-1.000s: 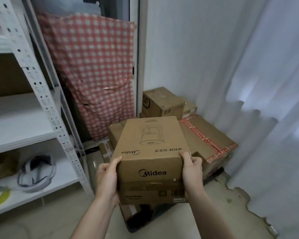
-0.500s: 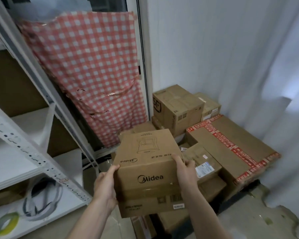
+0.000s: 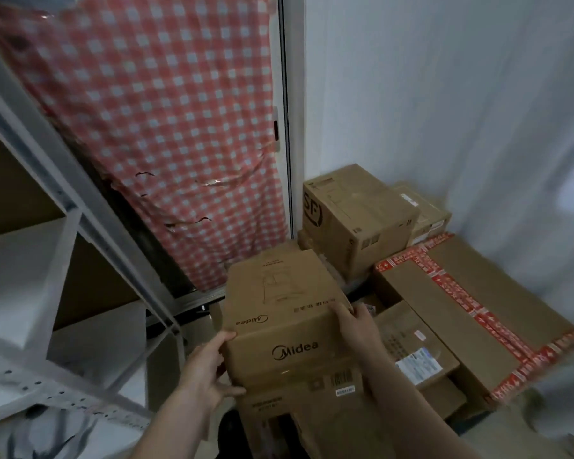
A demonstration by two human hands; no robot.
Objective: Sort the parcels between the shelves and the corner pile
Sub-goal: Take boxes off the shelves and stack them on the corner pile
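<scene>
The Midea box (image 3: 279, 313), in the firm grip of left hand (image 3: 206, 369) and right hand (image 3: 358, 326), had been carried nearer the corner pile (image 3: 355, 220), likely for stacking.

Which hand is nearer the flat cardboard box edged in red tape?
Right. The right hand grips the right edge of the brown Midea carton, the side facing the red-taped flat cardboard box; the left hand holds the opposite side, with the carton between.
</scene>
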